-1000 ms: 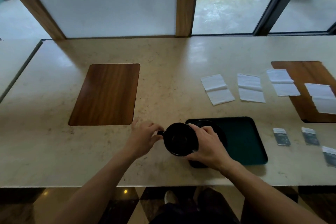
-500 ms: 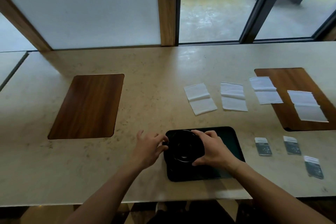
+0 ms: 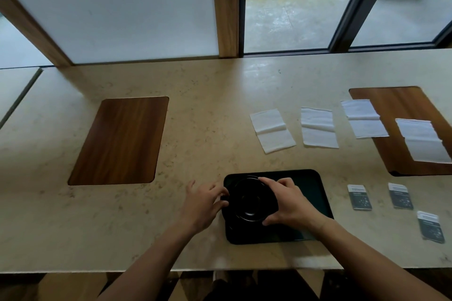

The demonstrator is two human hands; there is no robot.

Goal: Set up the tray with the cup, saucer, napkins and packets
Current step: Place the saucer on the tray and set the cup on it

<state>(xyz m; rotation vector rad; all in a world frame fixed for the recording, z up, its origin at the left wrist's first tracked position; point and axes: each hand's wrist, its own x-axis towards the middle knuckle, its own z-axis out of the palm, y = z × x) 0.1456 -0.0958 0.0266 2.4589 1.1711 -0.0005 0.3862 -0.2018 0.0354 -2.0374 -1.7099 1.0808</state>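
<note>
On the dark tray [image 3: 315, 187], L side, sits 1 black cup [image 3: 250, 199]; R hand [image 3: 289, 203] curls round its rim, L hand [image 3: 203, 201] pinches the handle. Saucer can't be made out under the cup. Counter [image 3: 208, 129] w/ 4 napkins [image 3: 272, 130] beyond the tray, 3 packets [image 3: 359, 197] to its right.

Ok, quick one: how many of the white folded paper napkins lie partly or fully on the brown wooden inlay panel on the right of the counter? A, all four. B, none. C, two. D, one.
C: the two rightmost white folded paper napkins overlap the brown wooden inlay panel; the other two lie on the bare beige stone counter.
</note>
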